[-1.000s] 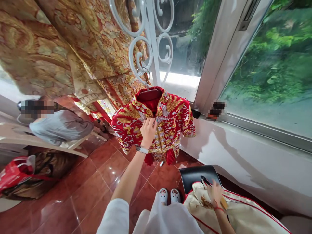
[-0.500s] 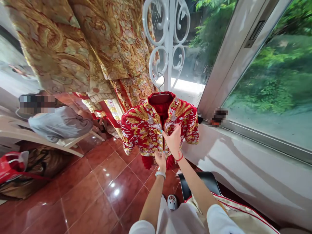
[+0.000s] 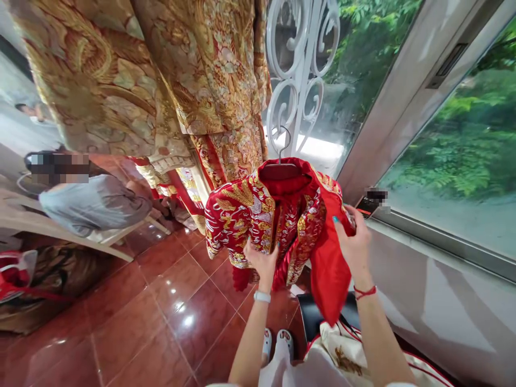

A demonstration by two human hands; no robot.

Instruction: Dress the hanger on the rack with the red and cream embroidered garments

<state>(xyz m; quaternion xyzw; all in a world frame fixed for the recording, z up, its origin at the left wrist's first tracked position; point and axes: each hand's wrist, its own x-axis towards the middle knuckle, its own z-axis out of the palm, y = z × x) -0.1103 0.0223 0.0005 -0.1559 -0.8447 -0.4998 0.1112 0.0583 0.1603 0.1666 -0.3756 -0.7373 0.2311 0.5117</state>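
Note:
A red jacket (image 3: 236, 215) with gold and silver embroidery hangs from a metal hanger (image 3: 285, 144), its front parted. At the lower edge of its left-hand front panel is my left hand (image 3: 262, 263), thumb and fingers closed on the fabric. My right hand (image 3: 357, 244) grips the sleeve side of the jacket at the right, thumb in front, with the other fingers partly behind the cloth. A stretch of plain red cloth (image 3: 332, 269) shows below that grip, hanging down. Red pleated fabric shows beneath the jacket's hem.
Large gold embroidered garments (image 3: 169, 80) hang at left. A white scrollwork stand (image 3: 302, 64) rises before the window (image 3: 455, 134). A phone (image 3: 368, 203) lies on the sill. Below are a black chair (image 3: 312, 312) and cream cloth (image 3: 342, 349). A seated person (image 3: 92, 204) is at left.
My right hand has moved from the jacket's middle to its right side, pulling that side outward, so the front parts and plain red cloth shows. My left hand stays low on the front.

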